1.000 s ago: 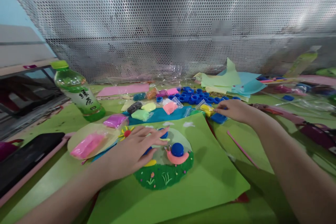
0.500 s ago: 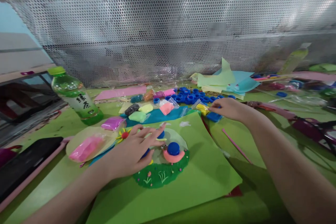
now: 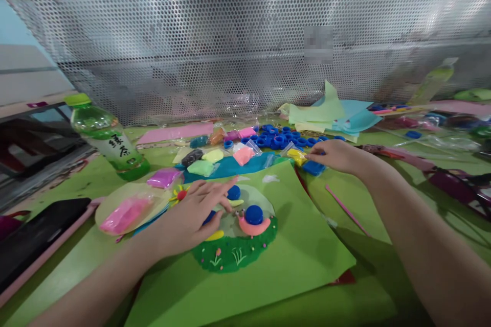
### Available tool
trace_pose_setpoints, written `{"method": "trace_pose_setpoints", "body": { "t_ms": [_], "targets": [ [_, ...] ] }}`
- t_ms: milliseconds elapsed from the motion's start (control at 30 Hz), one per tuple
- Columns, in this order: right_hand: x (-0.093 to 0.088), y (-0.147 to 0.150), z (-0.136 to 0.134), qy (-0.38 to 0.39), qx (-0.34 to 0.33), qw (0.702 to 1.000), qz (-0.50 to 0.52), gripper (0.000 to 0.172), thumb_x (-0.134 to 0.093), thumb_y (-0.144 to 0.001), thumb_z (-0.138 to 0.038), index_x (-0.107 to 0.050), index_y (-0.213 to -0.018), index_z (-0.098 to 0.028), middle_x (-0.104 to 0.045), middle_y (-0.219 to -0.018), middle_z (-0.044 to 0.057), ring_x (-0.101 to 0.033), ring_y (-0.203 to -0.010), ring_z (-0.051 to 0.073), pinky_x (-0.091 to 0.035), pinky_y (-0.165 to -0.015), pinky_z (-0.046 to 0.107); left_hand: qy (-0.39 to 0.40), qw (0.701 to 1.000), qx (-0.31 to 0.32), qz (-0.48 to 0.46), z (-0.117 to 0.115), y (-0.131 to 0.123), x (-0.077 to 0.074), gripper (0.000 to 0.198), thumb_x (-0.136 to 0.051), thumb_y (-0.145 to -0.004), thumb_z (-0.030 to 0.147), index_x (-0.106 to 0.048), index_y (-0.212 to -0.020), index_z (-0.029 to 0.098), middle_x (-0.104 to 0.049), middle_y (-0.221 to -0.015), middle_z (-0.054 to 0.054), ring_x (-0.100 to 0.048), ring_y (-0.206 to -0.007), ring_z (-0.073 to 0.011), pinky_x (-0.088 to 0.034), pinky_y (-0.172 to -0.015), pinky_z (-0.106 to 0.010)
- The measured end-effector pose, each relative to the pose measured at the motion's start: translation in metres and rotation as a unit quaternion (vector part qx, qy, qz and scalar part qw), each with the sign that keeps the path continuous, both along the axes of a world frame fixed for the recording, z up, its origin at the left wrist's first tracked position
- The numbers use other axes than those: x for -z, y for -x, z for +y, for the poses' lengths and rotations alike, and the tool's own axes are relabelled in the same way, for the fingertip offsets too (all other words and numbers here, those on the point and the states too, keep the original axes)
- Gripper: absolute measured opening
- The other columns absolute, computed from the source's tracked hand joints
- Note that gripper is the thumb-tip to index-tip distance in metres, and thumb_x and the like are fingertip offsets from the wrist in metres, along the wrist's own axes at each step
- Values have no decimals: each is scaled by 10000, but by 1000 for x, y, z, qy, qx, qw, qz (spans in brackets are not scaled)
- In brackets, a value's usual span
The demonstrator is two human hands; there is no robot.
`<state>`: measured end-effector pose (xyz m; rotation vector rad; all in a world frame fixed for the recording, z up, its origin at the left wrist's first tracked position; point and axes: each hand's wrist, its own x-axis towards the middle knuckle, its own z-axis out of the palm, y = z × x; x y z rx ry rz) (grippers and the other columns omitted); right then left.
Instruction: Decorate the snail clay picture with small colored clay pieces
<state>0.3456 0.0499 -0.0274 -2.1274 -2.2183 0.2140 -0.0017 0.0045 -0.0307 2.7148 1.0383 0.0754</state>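
Observation:
A green paper sheet (image 3: pixel 299 245) bears a clay picture: a pink snail (image 3: pixel 251 226) with a blue cap (image 3: pixel 254 214) as its shell, dark green clay grass (image 3: pixel 230 259) and a red and yellow flower (image 3: pixel 179 195). Over the picture's left part lies my left hand (image 3: pixel 197 209), fingers apart, partly covering another blue cap and yellow clay. My right hand (image 3: pixel 330 156) is at the bag of yellow clay (image 3: pixel 296 157), its fingertips pinched together at the bag's right edge, above a blue block (image 3: pixel 313 167).
Blue caps (image 3: pixel 278 139) and bagged clay (image 3: pixel 243 155) lie behind the sheet. A green tea bottle (image 3: pixel 109 138) and a black phone (image 3: pixel 42 240) are on the left. Folded papers (image 3: pixel 330 112) stand at the back; a pink stick (image 3: pixel 347 209) lies on the right.
My left hand has shifted slightly, its fingers drawn closer together, showing more of the yellow clay and the upper blue cap. My right hand stays by the yellow clay bag.

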Motion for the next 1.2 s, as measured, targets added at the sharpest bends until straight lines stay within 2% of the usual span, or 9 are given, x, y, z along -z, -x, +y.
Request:
{"method": "trace_pose_setpoints", "body": {
  "t_ms": [167,333,433,567,667,867,967,1067,1200],
  "targets": [
    [0,-2,1,9,-6,1000,-4,342,-435,-839,-424,-659,-823,-167,-701,-886,86,-632,-819,232,-430,-630,285,-44,999,-8,0,0,3,0,569,-338,-900,267,-84,-1409,275,-575,-1217,-10,-382,-1226,-235,-272,-1017,-450],
    [-1,-1,1,13,-2,1000,-8,319,-438,-838,-397,-654,-834,-163,-696,-873,89,-626,-816,232,-423,-648,292,-57,998,16,-11,-1,1,6,697,-372,-906,256,112,-1407,296,-663,-1094,38,-443,-1192,-225,-278,-982,-432],
    [-2,-1,1,16,-5,1000,-8,312,-445,-837,-391,-657,-837,-161,-694,-867,87,-623,-815,229,-419,-655,291,-69,997,18,-11,-1,0,6,718,-368,-909,252,154,-1401,291,-682,-1051,44,-468,-1180,-224,-307,-949,-419],
    [-3,0,-1,15,-9,1000,-3,318,-449,-838,-397,-668,-836,-166,-692,-856,80,-622,-800,222,-415,-653,286,-110,994,18,-13,-2,1,4,678,-405,-894,266,23,-1420,298,-693,-979,38,-541,-1080,-211,-353,-927,-400],
    [-4,0,-2,12,-8,1000,-2,318,-455,-839,-400,-675,-833,-171,-690,-831,77,-622,-785,219,-414,-653,286,-131,991,4,-19,-4,4,4,658,-437,-881,295,-63,-1422,272,-686,-991,14,-532,-1101,-209,-354,-948,-398],
    [-4,1,-3,13,-8,1000,0,324,-453,-841,-399,-677,-855,-165,-686,-827,78,-620,-771,220,-417,-653,293,-110,994,-16,-20,-4,3,9,633,-424,-895,365,-79,-1416,264,-678,-1050,-12,-490,-1159,-225,-283,-986,-431],
    [-5,1,-3,14,-8,1000,1,323,-458,-840,-403,-682,-848,-171,-686,-813,74,-621,-760,217,-418,-652,292,-81,996,-17,-23,-4,0,10,665,-417,-903,343,-5,-1421,273,-688,-1032,5,-458,-1196,-222,-246,-993,-430],
    [-6,2,-4,16,-7,1000,2,327,-453,-844,-398,-685,-859,-167,-688,-831,79,-623,-767,218,-421,-657,293,-28,998,-39,-28,-4,-4,8,692,-405,-907,325,59,-1418,286,-694,-1005,19,-476,-1175,-219,-266,-976,-418],
    [-4,2,-4,8,-6,1000,3,329,-459,-841,-388,-687,-867,-152,-692,-854,92,-624,-772,225,-423,-659,302,17,995,-86,-41,-5,-11,6,682,-439,-879,313,-24,-1420,306,-691,-984,20,-536,-1074,-224,-312,-940,-418]
  ]
}}
